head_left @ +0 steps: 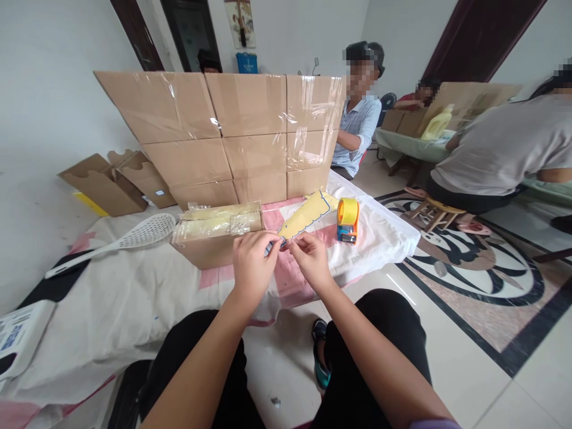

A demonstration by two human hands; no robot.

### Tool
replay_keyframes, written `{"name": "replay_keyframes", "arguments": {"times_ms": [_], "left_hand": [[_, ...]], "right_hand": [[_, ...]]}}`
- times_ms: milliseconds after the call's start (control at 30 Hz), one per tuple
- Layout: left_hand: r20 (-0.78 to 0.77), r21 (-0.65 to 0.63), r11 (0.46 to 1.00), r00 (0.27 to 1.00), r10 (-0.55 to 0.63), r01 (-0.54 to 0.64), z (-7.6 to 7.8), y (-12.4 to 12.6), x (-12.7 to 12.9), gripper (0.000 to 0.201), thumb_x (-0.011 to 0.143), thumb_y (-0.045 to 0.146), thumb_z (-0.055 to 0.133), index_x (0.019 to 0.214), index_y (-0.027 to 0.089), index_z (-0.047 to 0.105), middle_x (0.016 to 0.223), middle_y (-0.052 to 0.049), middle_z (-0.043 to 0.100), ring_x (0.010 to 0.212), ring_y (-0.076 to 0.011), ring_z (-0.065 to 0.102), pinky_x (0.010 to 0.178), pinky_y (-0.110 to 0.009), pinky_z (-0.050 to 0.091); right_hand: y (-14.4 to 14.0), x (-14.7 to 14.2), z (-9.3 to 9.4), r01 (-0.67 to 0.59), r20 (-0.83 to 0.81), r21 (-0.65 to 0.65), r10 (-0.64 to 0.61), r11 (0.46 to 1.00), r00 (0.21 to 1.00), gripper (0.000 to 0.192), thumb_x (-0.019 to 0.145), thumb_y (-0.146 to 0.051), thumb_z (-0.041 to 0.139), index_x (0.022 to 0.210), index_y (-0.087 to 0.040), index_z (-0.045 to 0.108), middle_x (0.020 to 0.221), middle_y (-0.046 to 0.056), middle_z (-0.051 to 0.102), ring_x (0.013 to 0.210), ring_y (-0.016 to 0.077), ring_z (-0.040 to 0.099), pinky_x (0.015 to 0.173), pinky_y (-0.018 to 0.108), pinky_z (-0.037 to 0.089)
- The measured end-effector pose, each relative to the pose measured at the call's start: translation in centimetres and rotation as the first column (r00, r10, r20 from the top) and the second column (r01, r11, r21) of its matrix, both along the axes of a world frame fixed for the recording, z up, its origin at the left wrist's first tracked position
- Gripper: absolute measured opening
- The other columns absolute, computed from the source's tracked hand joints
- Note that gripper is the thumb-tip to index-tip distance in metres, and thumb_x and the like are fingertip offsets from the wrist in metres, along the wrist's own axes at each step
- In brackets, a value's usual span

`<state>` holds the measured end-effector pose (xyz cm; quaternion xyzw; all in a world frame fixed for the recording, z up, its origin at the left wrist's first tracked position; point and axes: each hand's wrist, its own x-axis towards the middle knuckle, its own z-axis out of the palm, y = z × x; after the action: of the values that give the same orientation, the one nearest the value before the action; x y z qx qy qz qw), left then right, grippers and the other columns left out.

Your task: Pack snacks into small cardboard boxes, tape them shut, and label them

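A seated person's left hand (252, 259) and right hand (310, 256) met at the near edge of a cloth-draped counter (134, 292), each grip pinched on the narrow near tip of a long, flat yellow packet (306, 215) edged in blue. The packet, glossy and tapering, ran away from the fingers toward 1 o'clock, its far end lying on the white cloth. Just past it at 2 o'clock stood a tape dispenser (347, 219), orange and yellow plastic around a round roll. At 10 o'clock from the hands sat a low cardboard box (210, 250) topped with two pale yellow rolls in crinkled clear wrap (218, 219). Farther left, at 9 o'clock, a white plastic swatter (129, 238) with a meshed oval head lay flat on the cloth, handle pointing to the left edge. At 12 o'clock a wall of stacked brown cartons (232, 131), seams sealed with shiny clear tape, closed off the back of the counter. Open cardboard flaps (111, 179) rested at 10 o'clock beside it. To the right, at 2 o'clock, three other people sat at a green-covered table (402, 143) bearing a yellow jug (438, 122), above a polished floor with a swirling black-and-white inlay (473, 256).
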<state>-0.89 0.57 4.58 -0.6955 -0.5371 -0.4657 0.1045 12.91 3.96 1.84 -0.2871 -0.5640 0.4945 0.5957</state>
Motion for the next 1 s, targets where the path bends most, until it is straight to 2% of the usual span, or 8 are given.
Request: {"name": "replay_keyframes", "arguments": {"times_ms": [400,500,567,700,800,833,900,1000], "left_hand": [[-0.117,-0.012,0.991,0.984,-0.135,0.135,-0.5,-0.2,1.2,0.01,0.095,0.015,0.059,0.088,0.022,0.062,0.089,0.003,0.075,0.083,-0.0176,0.066,0.078,-0.036,0.038],[0.029,-0.063,0.987,0.989,-0.147,0.148,-0.5,-0.3,1.3,0.009,0.094,0.018,0.059,0.088,0.023,0.063,0.084,0.003,0.073,0.077,-0.0167,0.065,0.078,-0.034,0.041],[0.19,-0.112,0.981,0.972,-0.136,0.159,-0.4,-0.3,1.2,0.005,0.092,0.022,0.062,0.088,0.024,0.063,0.085,0.002,0.073,0.078,-0.0169,0.066,0.076,-0.032,0.043],[0.503,-0.169,0.971,0.862,-0.064,0.17,0.0,-0.2,0.2,0.014,0.087,0.03,0.069,0.088,0.024,0.056,0.089,0.0,0.074,0.088,-0.0183,0.07,0.072,-0.027,0.045],[0.594,-0.176,0.974,0.805,-0.012,0.145,0.3,0.2,-1.0,0.02,0.085,0.033,0.07,0.084,0.024,0.052,0.085,0.001,0.073,0.08,-0.0167,0.069,0.069,-0.026,0.046],[0.599,-0.182,0.975,0.801,0.006,0.129,0.3,0.3,-1.4,0.021,0.084,0.033,0.07,0.083,0.024,0.052,0.083,0.001,0.073,0.076,-0.016,0.068,0.068,-0.025,0.046],[0.578,-0.207,0.972,0.815,0.028,0.114,0.4,0.5,-2.0,0.021,0.083,0.033,0.07,0.082,0.024,0.052,0.082,0.002,0.073,0.07,-0.0147,0.066,0.066,-0.025,0.046],[0.515,-0.255,0.954,0.857,-0.004,0.158,0.3,0.7,-2.3,0.02,0.084,0.034,0.07,0.083,0.025,0.052,0.083,0.003,0.075,0.066,-0.0137,0.064,0.065,-0.025,0.045]], "right_hand": [[1.5,1.4,0.5,0.016,-0.088,-0.359,-0.051,0.933,0.995,0.021,0.069,-0.036,0.076,0.066,-0.02,0.062,0.061,-0.003,0.062,0.057,0.0116,0.061,0.052,0.022,0.042],[2.6,1.8,0.1,0.089,-0.05,-0.376,-0.116,0.922,0.992,0.02,0.07,-0.037,0.072,0.072,-0.021,0.059,0.064,-0.003,0.063,0.057,0.0114,0.063,0.051,0.02,0.041],[3.8,2.4,-0.5,0.212,0.111,-0.399,-0.182,0.892,0.977,0.016,0.076,-0.036,0.064,0.078,-0.022,0.057,0.067,-0.003,0.065,0.058,0.0122,0.065,0.051,0.02,0.042],[5.7,4.6,-1.6,0.476,0.498,-0.417,-0.244,0.774,0.832,0.005,0.078,-0.024,0.057,0.077,-0.019,0.057,0.071,0.004,0.066,0.062,0.0186,0.067,0.052,0.026,0.044],[5.6,5.4,-1.6,0.605,0.578,-0.332,-0.35,0.724,0.737,0.02,0.071,-0.017,0.064,0.091,-0.015,0.062,0.094,0.013,0.067,0.079,0.0249,0.068,0.062,0.031,0.048],[5.3,5.3,-1.4,0.628,0.591,-0.259,-0.394,0.734,0.704,0.029,0.071,-0.018,0.066,0.1,-0.015,0.063,0.105,0.014,0.065,0.085,0.0252,0.067,0.067,0.033,0.049],[4.3,4.4,-0.8,0.54,0.58,-0.059,-0.411,0.84,0.703,0.035,0.076,-0.023,0.068,0.11,-0.018,0.064,0.115,0.012,0.061,0.087,0.0225,0.065,0.073,0.034,0.049],[3.0,2.4,0.2,0.161,0.502,0.177,-0.23,0.971,0.834,0.025,0.083,-0.035,0.067,0.105,-0.022,0.07,0.1,0.006,0.064,0.07,0.0162,0.058,0.067,0.032,0.047]]}}
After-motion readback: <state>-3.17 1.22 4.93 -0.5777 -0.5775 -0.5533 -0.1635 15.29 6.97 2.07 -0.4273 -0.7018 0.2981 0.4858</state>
